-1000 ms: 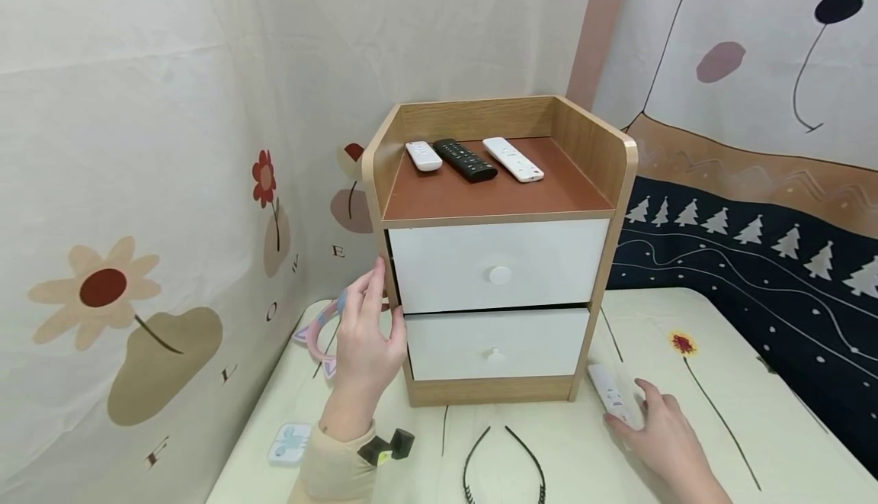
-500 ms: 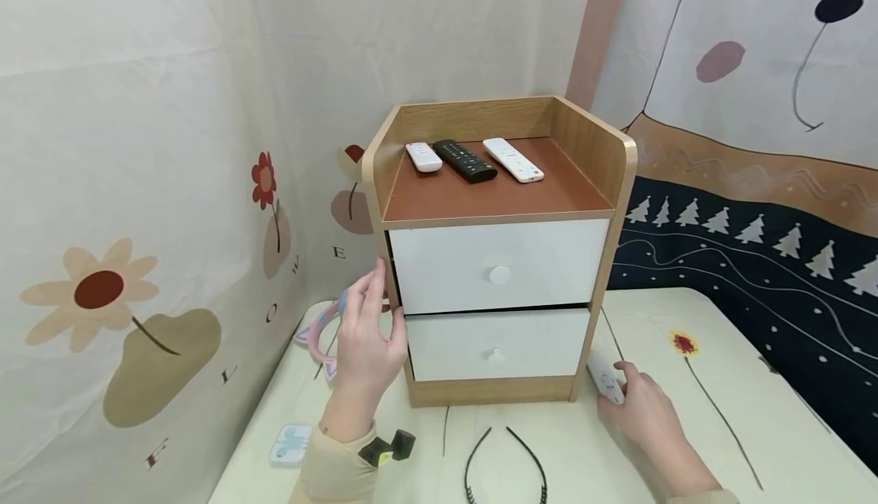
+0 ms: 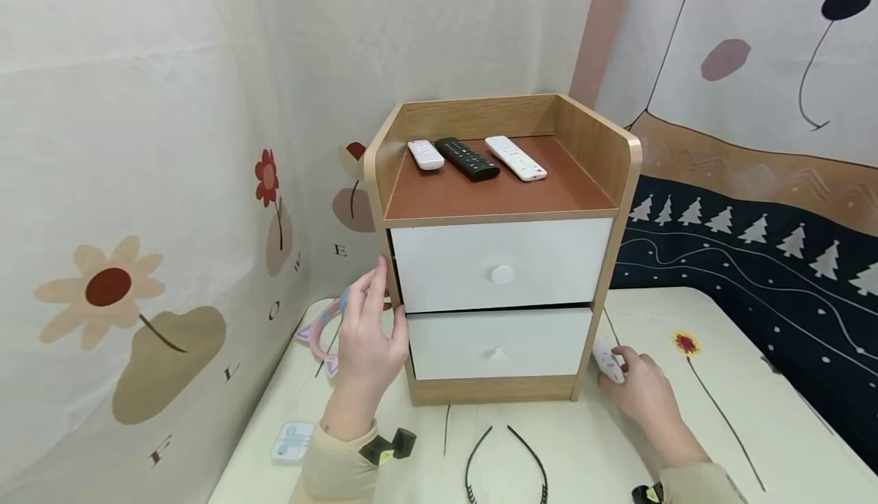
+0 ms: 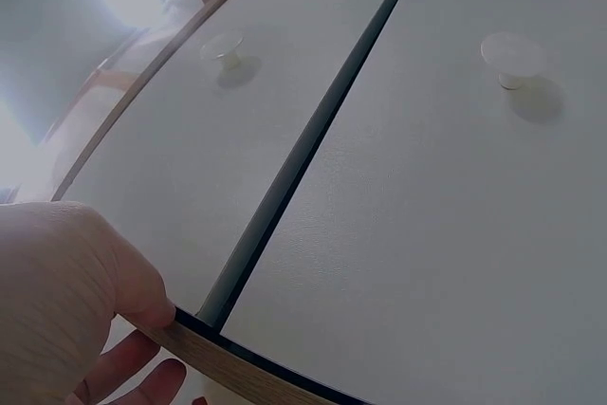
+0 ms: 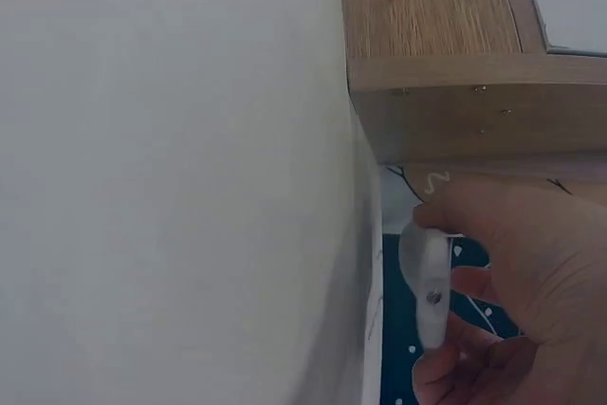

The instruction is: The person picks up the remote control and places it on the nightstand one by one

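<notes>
At the left side of a small wooden cabinet [image 3: 494, 390] with two white drawers, my left hand [image 3: 366, 344] rests against the side panel. Its thumb lies on the front edge in the left wrist view, with the other fingers [image 4: 142, 381] along the outer side. My right hand [image 3: 645, 393] holds a white remote control [image 3: 607, 359] beside the cabinet's lower right corner. In the right wrist view the remote is pinched between thumb and fingers, its narrow edge showing. On the cabinet's brown top lie a small white remote [image 3: 426, 155], a black remote [image 3: 468, 158] and a long white remote [image 3: 516, 158].
A black headband [image 3: 469, 473] lies in front of the cabinet. At the left are a pink headband with pointed ears [image 3: 317, 336] and a pale blue-and-white case [image 3: 292, 441]. Printed cloth [image 3: 171, 146] hangs behind and at the left. A pale cloth [image 3: 562, 451] covers the table.
My right hand has closed its grip on the white remote and moved slightly left and away from me, bringing it closer to the cabinet. The left hand stays at the cabinet's side.
</notes>
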`<state>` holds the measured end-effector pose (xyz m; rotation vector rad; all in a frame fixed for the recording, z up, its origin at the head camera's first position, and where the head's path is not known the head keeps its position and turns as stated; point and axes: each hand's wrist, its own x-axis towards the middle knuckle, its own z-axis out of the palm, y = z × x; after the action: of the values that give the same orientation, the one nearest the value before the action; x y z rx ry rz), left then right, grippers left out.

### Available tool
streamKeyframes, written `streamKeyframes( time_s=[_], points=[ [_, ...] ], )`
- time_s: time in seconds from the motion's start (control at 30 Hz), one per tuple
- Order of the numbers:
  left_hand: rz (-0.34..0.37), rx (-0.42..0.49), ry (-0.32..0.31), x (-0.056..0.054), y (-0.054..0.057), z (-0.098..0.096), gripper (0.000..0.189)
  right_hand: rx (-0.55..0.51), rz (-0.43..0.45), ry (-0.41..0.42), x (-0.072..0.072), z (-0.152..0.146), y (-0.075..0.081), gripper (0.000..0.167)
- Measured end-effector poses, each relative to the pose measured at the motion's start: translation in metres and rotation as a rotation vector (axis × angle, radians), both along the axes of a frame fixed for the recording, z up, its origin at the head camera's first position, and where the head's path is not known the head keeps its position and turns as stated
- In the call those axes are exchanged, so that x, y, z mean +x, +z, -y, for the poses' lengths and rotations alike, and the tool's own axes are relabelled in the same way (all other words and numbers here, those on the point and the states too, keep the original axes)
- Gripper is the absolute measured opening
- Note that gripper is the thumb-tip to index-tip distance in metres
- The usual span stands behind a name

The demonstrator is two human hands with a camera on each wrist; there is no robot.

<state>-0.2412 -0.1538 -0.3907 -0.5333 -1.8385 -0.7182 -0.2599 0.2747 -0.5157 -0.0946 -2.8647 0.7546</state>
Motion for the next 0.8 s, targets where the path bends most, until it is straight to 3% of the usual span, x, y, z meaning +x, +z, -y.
streamKeyframes(
  time_s=[0.2,0.4,0.6,0.8],
  points=[
    [0.002,-0.002,0.005,0.000,-0.001,0.000,0.081,-0.019,-0.048,-0.021,-0.001,0.002,0.016,0.052],
    [0.008,0.001,0.003,0.000,0.000,0.000,0.082,-0.004,-0.105,-0.026,-0.007,-0.001,0.040,0.052],
    [0.013,0.007,0.003,-0.001,0.000,-0.001,0.082,0.002,-0.168,-0.055,-0.014,0.000,0.078,0.054],
    [-0.001,0.006,0.000,-0.002,-0.002,0.000,0.083,-0.014,-0.264,-0.085,-0.011,0.004,0.123,0.053]
  ],
)
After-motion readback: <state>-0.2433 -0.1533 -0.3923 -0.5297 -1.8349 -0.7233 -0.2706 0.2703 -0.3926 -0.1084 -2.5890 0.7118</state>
